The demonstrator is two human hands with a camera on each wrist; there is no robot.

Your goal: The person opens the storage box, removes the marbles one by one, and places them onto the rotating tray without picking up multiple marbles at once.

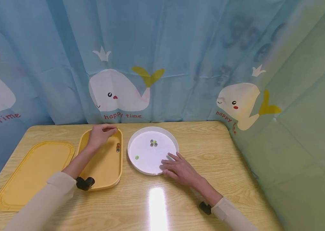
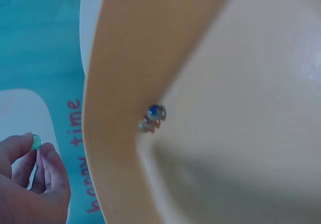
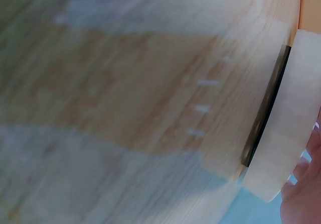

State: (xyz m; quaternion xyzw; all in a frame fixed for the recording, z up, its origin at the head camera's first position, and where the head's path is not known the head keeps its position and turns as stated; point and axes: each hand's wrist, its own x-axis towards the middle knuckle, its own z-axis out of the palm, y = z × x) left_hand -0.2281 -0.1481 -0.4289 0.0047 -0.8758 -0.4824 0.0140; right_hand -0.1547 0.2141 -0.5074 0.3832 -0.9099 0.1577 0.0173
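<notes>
My left hand (image 1: 99, 134) is over the far end of the deep yellow tray (image 1: 100, 173). Between thumb and fingertips it pinches a green marble (image 2: 36, 142), plain in the left wrist view. Several marbles (image 1: 118, 147) lie in a short row along that tray's right side; one in the left wrist view is a blue marble (image 2: 153, 111). My right hand (image 1: 181, 170) rests at the near right rim of the round white tray (image 1: 148, 165), fingers spread and reaching over the edge. Inside it sit a small cluster of marbles (image 1: 153, 143) and a lone green marble (image 1: 137, 157).
A flat yellow tray (image 1: 35, 173) lies at the left of the wooden table (image 1: 208, 144). A blue curtain (image 1: 179, 57) with whale prints hangs behind the table's far edge, and a greenish curtain (image 1: 301, 144) runs along the right side.
</notes>
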